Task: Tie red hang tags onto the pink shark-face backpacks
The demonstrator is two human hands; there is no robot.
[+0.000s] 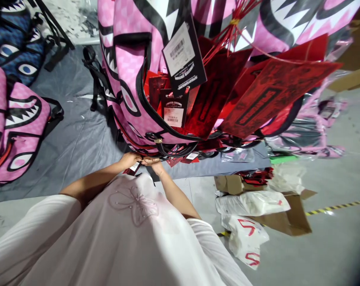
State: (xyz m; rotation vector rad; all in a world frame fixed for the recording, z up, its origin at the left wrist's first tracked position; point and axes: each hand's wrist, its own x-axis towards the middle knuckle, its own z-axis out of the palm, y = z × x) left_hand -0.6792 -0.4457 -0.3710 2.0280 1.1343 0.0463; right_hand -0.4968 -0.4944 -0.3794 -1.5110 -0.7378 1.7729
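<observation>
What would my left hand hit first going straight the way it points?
Your left hand would probably meet your right hand first; depth against the pink bag is unclear.

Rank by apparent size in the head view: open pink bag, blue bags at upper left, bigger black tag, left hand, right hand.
1. Open pink bag
2. Blue bags
3. Bigger black tag
4. Left hand and right hand: too alike to rank

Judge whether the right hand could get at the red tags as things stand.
Probably yes: the red tags stick out over the rim of the pink backpack. The right hand is close by, though busy beside the left hand at the near edge.
</observation>
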